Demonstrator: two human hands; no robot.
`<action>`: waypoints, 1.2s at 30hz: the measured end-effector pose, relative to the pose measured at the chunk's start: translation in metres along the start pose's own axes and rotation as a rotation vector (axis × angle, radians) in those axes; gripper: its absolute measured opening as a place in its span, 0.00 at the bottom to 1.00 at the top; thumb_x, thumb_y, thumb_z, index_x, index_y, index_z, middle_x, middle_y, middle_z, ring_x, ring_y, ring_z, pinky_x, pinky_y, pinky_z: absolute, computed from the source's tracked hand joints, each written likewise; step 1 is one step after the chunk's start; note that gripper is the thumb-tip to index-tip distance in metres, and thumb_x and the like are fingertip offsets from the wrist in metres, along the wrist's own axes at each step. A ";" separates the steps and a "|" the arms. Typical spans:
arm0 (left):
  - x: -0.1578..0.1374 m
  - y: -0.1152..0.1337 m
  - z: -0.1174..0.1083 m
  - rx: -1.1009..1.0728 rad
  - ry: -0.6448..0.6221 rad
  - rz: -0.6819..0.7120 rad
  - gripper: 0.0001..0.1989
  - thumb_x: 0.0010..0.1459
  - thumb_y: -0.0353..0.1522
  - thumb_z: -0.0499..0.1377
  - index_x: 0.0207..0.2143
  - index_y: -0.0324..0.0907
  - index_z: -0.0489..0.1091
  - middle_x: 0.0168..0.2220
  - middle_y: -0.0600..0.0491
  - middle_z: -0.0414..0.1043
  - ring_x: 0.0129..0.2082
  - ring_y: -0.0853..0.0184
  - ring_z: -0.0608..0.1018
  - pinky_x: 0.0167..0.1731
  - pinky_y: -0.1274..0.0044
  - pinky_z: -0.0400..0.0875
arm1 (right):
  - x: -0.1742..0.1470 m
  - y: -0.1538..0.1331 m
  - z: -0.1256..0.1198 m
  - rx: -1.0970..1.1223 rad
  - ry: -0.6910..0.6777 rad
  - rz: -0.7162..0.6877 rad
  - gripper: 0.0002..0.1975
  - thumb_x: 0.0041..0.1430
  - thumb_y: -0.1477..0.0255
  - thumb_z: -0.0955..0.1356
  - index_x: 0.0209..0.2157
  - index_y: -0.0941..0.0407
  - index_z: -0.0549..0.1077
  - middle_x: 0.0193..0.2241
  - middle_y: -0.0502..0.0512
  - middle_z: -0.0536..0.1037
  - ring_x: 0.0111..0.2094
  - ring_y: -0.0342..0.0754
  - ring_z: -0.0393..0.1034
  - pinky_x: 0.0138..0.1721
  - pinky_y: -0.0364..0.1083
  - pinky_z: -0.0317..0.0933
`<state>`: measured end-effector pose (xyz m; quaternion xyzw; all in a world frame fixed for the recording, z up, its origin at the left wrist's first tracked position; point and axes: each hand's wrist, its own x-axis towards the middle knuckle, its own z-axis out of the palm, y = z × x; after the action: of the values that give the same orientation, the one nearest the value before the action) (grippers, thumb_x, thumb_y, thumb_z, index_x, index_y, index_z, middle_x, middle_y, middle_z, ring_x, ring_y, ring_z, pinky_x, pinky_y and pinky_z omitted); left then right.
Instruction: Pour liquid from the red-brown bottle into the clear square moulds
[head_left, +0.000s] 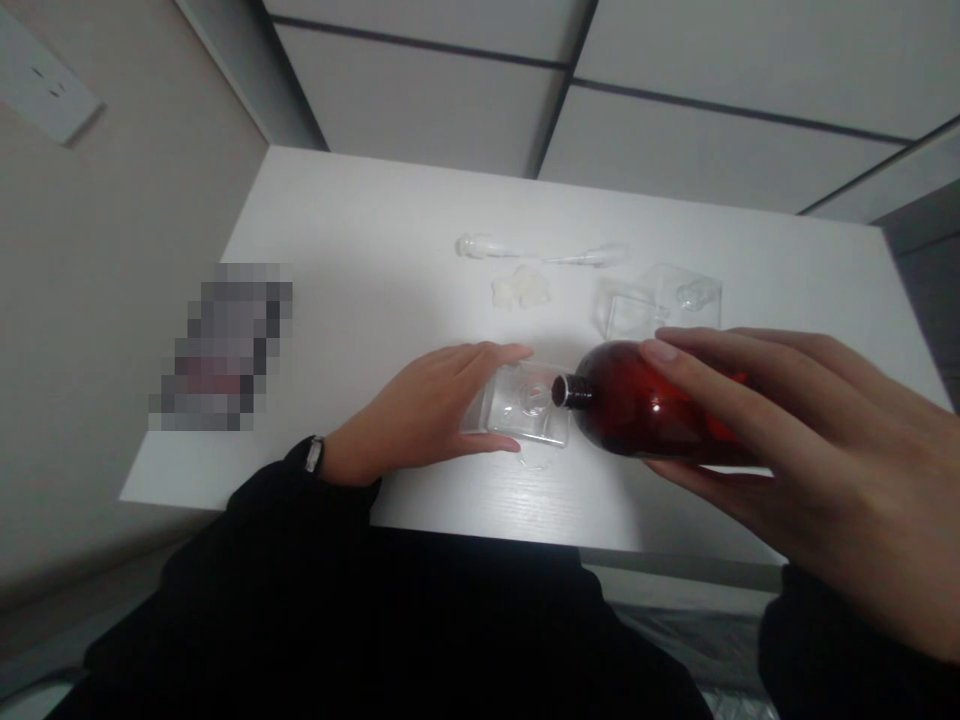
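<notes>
A dark amber-red bottle (630, 400) with a black neck lies tipped almost flat in my right hand (817, 440), whose fingers wrap round its body. The uncapped mouth points left, over the right side of a small clear square container (529, 425). Around that container's left side curves my left hand (442, 405), thumb along the near edge and fingers along the far edge. The container rests on the white table. Whether liquid is leaving the bottle I cannot tell.
Behind the hands lie a clear thin plastic tool (540, 250) and some whitish pieces (521, 287). Another clear container (634, 315) stands behind the bottle. A blurred-out object (221, 345) sits at the left of the white table (345, 270). Cabinet panels rise at the back.
</notes>
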<state>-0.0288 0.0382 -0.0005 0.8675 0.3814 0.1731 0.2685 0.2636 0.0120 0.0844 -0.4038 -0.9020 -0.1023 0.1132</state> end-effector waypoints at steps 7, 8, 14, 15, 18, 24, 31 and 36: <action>-0.001 0.000 0.000 0.018 0.006 0.005 0.39 0.61 0.46 0.70 0.67 0.44 0.57 0.62 0.41 0.73 0.61 0.52 0.78 0.59 0.63 0.72 | 0.001 0.001 0.000 -0.018 0.033 -0.047 0.34 0.71 0.66 0.69 0.73 0.47 0.58 0.57 0.60 0.78 0.50 0.62 0.78 0.37 0.55 0.71; -0.001 0.000 0.000 0.018 0.006 0.007 0.39 0.61 0.46 0.70 0.67 0.44 0.57 0.62 0.41 0.74 0.61 0.52 0.78 0.59 0.63 0.72 | 0.002 0.001 0.000 -0.014 0.031 -0.041 0.34 0.71 0.66 0.69 0.74 0.47 0.57 0.57 0.59 0.78 0.50 0.62 0.78 0.37 0.56 0.71; -0.001 -0.001 0.000 0.009 0.019 0.016 0.39 0.61 0.46 0.70 0.67 0.43 0.58 0.62 0.41 0.74 0.61 0.53 0.78 0.59 0.64 0.72 | 0.000 0.001 -0.001 0.010 -0.021 -0.002 0.37 0.73 0.65 0.67 0.76 0.40 0.48 0.59 0.56 0.77 0.52 0.62 0.77 0.41 0.56 0.71; -0.001 -0.001 0.000 0.005 0.019 0.017 0.39 0.61 0.46 0.70 0.67 0.44 0.58 0.62 0.41 0.74 0.61 0.53 0.78 0.59 0.64 0.72 | 0.000 0.001 -0.001 0.013 -0.028 -0.001 0.37 0.73 0.65 0.67 0.76 0.40 0.48 0.60 0.56 0.77 0.52 0.62 0.77 0.41 0.57 0.71; -0.001 -0.002 0.001 -0.003 0.023 0.016 0.39 0.61 0.46 0.70 0.67 0.46 0.58 0.62 0.42 0.74 0.61 0.52 0.78 0.59 0.63 0.73 | -0.002 0.003 -0.001 0.018 -0.044 -0.004 0.38 0.72 0.65 0.67 0.76 0.41 0.48 0.61 0.56 0.75 0.54 0.63 0.76 0.43 0.57 0.71; -0.001 -0.001 0.001 0.013 0.026 0.024 0.39 0.61 0.45 0.70 0.67 0.45 0.58 0.62 0.41 0.74 0.61 0.52 0.78 0.59 0.63 0.73 | -0.001 0.003 0.000 0.013 -0.008 -0.038 0.35 0.73 0.63 0.66 0.76 0.44 0.52 0.59 0.59 0.76 0.52 0.64 0.77 0.40 0.59 0.73; -0.001 -0.002 0.001 0.001 0.020 0.020 0.39 0.61 0.45 0.70 0.67 0.45 0.58 0.61 0.41 0.74 0.60 0.52 0.78 0.58 0.62 0.73 | 0.000 0.002 -0.001 0.018 -0.007 0.000 0.36 0.73 0.63 0.66 0.76 0.40 0.49 0.60 0.57 0.76 0.52 0.64 0.77 0.41 0.59 0.72; -0.001 -0.003 0.002 -0.006 0.022 0.022 0.38 0.61 0.45 0.70 0.67 0.46 0.58 0.62 0.42 0.73 0.61 0.52 0.78 0.59 0.62 0.72 | 0.000 0.001 -0.002 0.024 -0.028 -0.002 0.35 0.75 0.61 0.63 0.76 0.38 0.46 0.60 0.56 0.76 0.53 0.64 0.76 0.41 0.59 0.72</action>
<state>-0.0302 0.0385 -0.0035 0.8689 0.3742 0.1865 0.2648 0.2648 0.0120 0.0864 -0.4027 -0.9052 -0.0861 0.1053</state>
